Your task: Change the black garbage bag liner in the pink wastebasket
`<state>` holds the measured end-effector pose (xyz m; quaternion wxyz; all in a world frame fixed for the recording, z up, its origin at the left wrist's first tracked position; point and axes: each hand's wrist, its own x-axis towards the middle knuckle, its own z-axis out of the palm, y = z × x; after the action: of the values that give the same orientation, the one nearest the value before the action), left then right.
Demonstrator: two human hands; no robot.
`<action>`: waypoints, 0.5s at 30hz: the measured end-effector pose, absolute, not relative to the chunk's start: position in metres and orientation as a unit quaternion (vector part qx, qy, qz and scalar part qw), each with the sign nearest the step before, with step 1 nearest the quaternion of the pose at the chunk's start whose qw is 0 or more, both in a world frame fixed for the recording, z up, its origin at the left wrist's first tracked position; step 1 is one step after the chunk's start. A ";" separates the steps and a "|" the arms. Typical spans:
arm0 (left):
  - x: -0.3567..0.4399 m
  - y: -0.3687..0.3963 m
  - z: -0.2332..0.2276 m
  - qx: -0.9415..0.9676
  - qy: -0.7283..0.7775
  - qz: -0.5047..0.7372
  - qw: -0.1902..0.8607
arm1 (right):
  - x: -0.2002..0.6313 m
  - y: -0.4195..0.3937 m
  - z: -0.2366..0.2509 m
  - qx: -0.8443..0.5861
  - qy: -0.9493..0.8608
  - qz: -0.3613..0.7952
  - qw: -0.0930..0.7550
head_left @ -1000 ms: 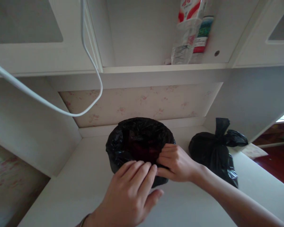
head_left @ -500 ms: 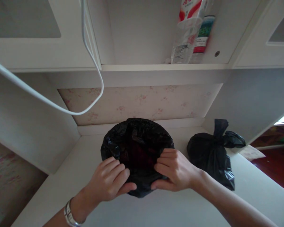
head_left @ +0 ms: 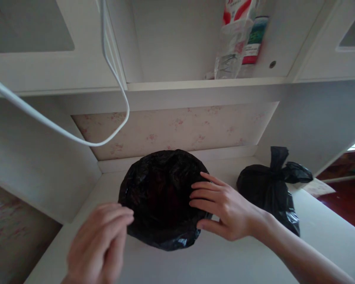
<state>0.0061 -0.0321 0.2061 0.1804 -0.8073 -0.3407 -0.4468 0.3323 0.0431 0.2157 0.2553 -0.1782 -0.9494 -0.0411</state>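
Bin liner [head_left: 162,197], loosely seated: right hand [head_left: 225,207] spread open on rim, left hand [head_left: 99,242] released nearby (risk: rim slips off).

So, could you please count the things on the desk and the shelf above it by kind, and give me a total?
Black bin with liner bag: 1
Tied black bag: 1
Bottles on the shelf: 2, a clear bottle and a green-labelled bottle
White cable: 1
Total: 5
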 end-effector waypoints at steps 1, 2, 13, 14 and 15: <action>0.023 -0.042 0.205 -0.819 -0.329 -0.435 0.180 | 0.328 0.043 0.210 -0.183 -0.952 -0.042 0.242; 0.039 -0.050 0.203 -0.822 -0.331 -0.426 0.183 | 0.323 0.040 0.204 -0.189 -0.952 -0.046 0.237; 0.075 -0.028 0.169 -0.829 -0.355 -0.405 0.154 | 0.301 0.011 0.242 -0.253 -0.935 0.069 0.238; 0.069 -0.023 0.167 -0.830 -0.354 -0.407 0.143 | 0.307 0.021 0.246 -0.251 -0.933 0.069 0.250; 0.062 -0.019 0.165 -0.831 -0.348 -0.413 0.133 | 0.313 0.032 0.249 -0.244 -0.934 0.064 0.254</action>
<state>0.0622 -0.0187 0.1652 0.1328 -0.8312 -0.3477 -0.4130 0.3132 0.0323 0.2489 0.2538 -0.2437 -0.9339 0.0642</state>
